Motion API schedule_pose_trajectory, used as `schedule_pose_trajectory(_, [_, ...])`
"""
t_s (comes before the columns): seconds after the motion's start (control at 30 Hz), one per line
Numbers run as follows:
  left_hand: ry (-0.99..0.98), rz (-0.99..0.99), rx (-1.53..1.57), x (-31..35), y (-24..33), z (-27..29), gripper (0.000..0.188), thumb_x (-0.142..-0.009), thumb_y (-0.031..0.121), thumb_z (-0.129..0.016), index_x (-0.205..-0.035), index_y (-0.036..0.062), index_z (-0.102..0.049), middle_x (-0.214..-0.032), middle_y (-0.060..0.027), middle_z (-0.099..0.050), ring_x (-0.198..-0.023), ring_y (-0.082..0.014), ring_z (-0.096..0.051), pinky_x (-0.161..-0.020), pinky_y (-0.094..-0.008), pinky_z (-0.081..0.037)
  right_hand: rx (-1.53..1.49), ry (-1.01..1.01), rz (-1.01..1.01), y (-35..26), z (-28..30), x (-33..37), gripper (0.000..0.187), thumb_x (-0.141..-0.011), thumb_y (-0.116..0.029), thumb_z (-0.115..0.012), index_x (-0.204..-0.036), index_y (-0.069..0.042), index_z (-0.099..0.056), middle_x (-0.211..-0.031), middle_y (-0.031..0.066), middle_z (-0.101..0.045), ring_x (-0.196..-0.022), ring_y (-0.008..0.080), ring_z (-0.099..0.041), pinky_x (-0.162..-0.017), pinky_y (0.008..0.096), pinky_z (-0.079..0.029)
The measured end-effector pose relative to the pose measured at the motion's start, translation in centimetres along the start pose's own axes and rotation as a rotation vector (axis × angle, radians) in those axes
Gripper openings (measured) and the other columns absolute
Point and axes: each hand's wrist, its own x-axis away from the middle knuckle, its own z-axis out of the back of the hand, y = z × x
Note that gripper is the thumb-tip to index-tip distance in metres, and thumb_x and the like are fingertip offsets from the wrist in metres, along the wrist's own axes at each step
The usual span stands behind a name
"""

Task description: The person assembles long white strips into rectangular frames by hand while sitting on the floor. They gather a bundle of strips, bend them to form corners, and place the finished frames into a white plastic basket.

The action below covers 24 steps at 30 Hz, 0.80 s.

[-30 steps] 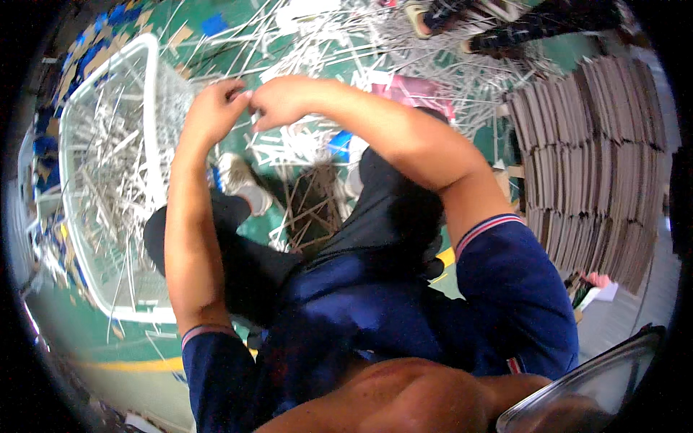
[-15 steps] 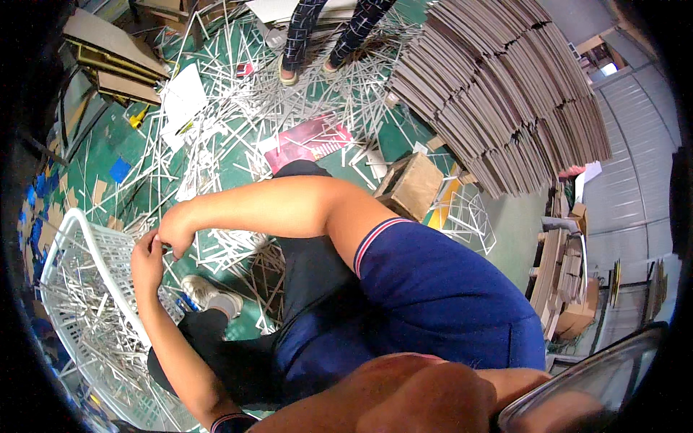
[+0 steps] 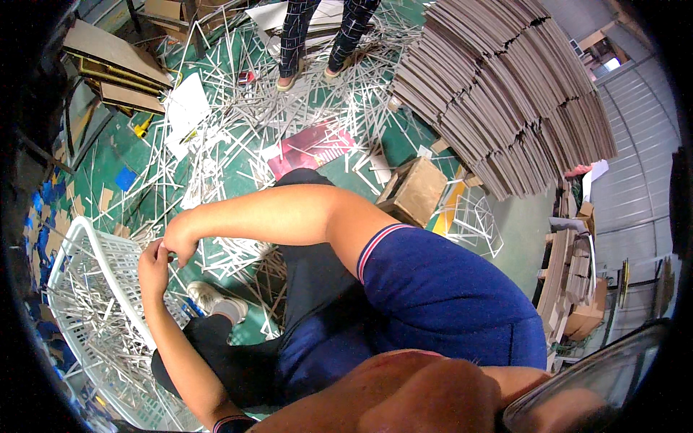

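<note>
My left hand (image 3: 153, 267) and my right hand (image 3: 181, 235) meet at the fingertips beside the rim of a white plastic basket (image 3: 108, 263). The fingers of both are pinched together. Whatever lies between them is too small or too hidden to make out. Many thin white strips (image 3: 101, 325) fill the basket in a tangle, left of my left forearm. My right arm reaches across over my bent knee, and more loose strips (image 3: 234, 252) lie on the floor just beyond the right hand.
White strips (image 3: 238, 123) litter the green floor, with a pink printed sheet (image 3: 312, 148) among them. A person's legs (image 3: 297, 36) stand at the back. Stacked grey cardboard (image 3: 505, 94) rises at the right, near a wooden box (image 3: 415, 191). Boards (image 3: 119, 58) lean at the back left.
Both hands have shifted very slightly in the picture along with the whole view; they stay joined at the fingertips. One of the other person's feet has moved slightly.
</note>
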Motion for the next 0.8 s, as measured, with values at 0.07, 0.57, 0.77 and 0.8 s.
schedule_pose_trajectory(0.07, [-0.023, 0.007, 0.065, -0.3, -0.5, -0.1, 0.033, -0.103, 0.019, -0.052, -0.118, -0.0046, -0.07, -0.093, -0.0147, -0.075, -0.078, -0.0216, -0.071, -0.074, -0.0357, -0.055, -0.009, 0.02, 0.025, 0.0, 0.1, 0.1, 0.046, -0.084, -0.049, -0.074, -0.117, -0.017, -0.072, -0.098, 0.0152, -0.076, -0.092, 0.0356, -0.071, -0.081, 0.0486, -0.054])
schedule_pose_trajectory(0.57, [-0.017, -0.007, -0.037, -0.4, -0.9, -0.1, 0.033, -0.1, 0.017, -0.053, -0.118, -0.0059, -0.07, -0.094, -0.0173, -0.075, -0.079, -0.0231, -0.072, -0.075, -0.0363, -0.055, 0.013, 0.054, 0.087, 0.4, -0.2, -0.2, 0.047, -0.085, -0.05, -0.074, -0.113, -0.013, -0.074, -0.099, 0.015, -0.075, -0.094, 0.0352, -0.071, -0.082, 0.0485, -0.054])
schedule_pose_trajectory(0.77, [-0.03, 0.018, 0.021, -0.1, -0.4, -0.1, 0.034, -0.1, 0.017, -0.053, -0.119, -0.006, -0.07, -0.094, -0.0171, -0.076, -0.079, -0.0229, -0.072, -0.075, -0.036, -0.055, 0.036, 0.031, 0.052, 0.2, -0.1, -0.1, 0.046, -0.086, -0.051, -0.073, -0.108, -0.011, -0.075, -0.097, 0.0164, -0.075, -0.092, 0.0369, -0.07, -0.082, 0.0486, -0.054])
schedule_pose_trajectory(0.8, [-0.016, 0.018, -0.006, -0.1, -0.4, -0.1, 0.034, -0.1, 0.017, -0.053, -0.119, -0.0059, -0.07, -0.094, -0.017, -0.076, -0.079, -0.0229, -0.072, -0.075, -0.036, -0.055, 0.023, 0.028, 0.06, 0.2, -0.2, -0.1, 0.046, -0.086, -0.051, -0.072, -0.108, -0.01, -0.075, -0.097, 0.0166, -0.075, -0.093, 0.0371, -0.07, -0.082, 0.0487, -0.054])
